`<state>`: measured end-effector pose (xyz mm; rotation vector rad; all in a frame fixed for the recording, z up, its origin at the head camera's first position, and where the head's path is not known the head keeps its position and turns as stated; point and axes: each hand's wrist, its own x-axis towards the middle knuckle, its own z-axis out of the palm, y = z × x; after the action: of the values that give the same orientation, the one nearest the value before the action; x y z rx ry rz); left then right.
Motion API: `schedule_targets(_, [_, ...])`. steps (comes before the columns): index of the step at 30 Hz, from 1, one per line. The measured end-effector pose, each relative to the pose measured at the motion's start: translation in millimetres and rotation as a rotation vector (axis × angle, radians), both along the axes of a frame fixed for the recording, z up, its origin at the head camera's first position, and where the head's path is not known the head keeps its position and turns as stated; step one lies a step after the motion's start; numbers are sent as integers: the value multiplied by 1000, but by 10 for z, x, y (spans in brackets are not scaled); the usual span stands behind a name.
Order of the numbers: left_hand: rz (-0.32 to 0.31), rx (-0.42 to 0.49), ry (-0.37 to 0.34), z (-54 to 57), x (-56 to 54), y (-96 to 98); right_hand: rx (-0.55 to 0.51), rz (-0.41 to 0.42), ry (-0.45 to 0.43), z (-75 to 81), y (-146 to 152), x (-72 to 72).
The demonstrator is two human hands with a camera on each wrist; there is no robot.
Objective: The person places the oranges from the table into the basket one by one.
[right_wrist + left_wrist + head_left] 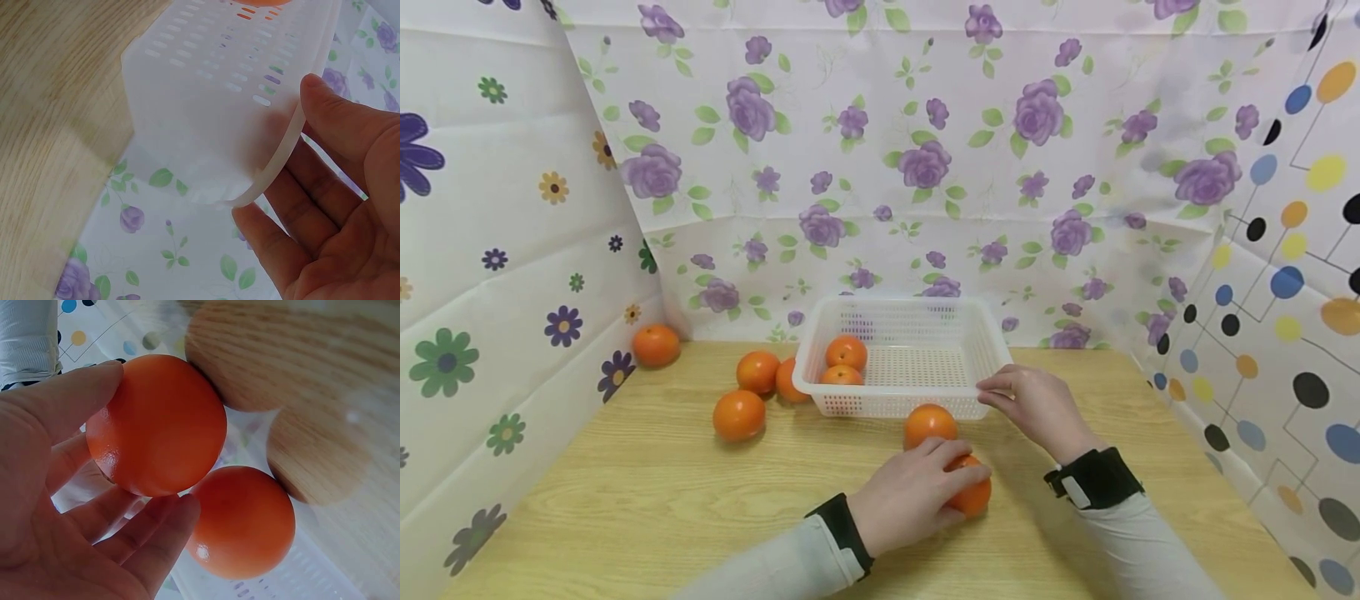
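2 oranges (847, 355) sit in the basket (868, 404), left end! 3 oranges (739, 416) crowd its left side, 1 orange (656, 345) holds the table's (662, 492) far-left corner, 2 oranges (930, 423) lie before the basket's right half.

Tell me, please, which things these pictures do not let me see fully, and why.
Head view: part of the held orange, covered by the left hand.
Head view: lower part of the nearer orange inside the basket, obscured by its perforated front wall.
Right wrist view: most of an orange, cut off by the top edge; which one is unclear.
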<state>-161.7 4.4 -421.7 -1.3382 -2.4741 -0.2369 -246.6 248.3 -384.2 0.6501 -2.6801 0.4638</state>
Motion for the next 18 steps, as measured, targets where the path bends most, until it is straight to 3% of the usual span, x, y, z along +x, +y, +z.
schedule_targets(4, [0,2,2,-12,2,14,-2,-2,-1,-5,1,3])
schedule_targets(13, [15,-1,-69,-19,-3,37,9,-7,-1,-2,-6,10])
schedule_targets(18, [21,-3,-62,-29,-1,39,6,-2,10,-4,-5,7])
